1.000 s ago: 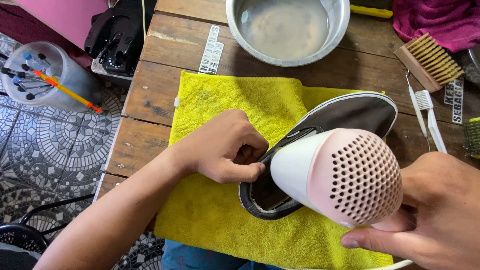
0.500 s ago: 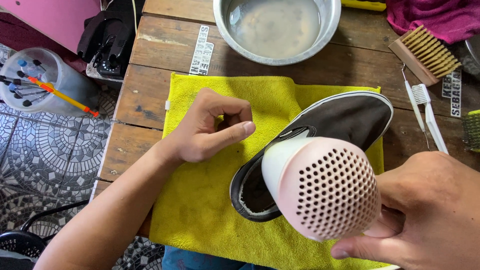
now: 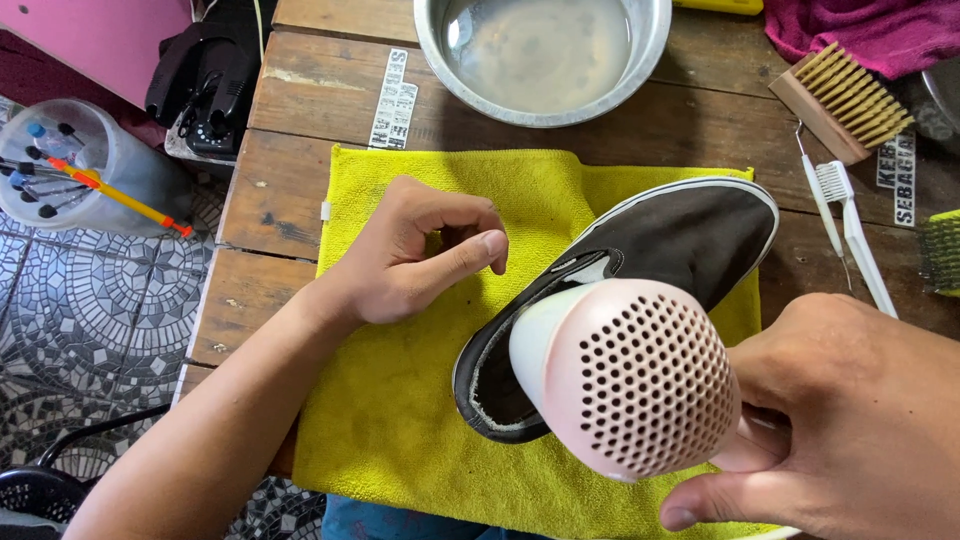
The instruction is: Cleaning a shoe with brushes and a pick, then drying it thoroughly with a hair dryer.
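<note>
right hand [image 3: 850, 420] grips pink hair dryer [image 3: 625, 375] at black shoe [image 3: 640, 275] | left hand [image 3: 415, 255] above yellow towel [image 3: 400, 430]

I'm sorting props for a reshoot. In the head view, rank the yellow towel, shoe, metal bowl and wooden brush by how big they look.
1. Yellow towel
2. Shoe, partly hidden by the dryer
3. Metal bowl, cut off by the frame, so its rank against the shoe is unsure
4. Wooden brush

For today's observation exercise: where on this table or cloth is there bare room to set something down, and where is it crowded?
Free: the yellow cloth below the left hand, left of the black shoe; bare planks between cloth and table edge. Crowded: the right side, with wooden brush, toothbrushes, right hand and hair dryer; the water bowl fills the top.
</note>
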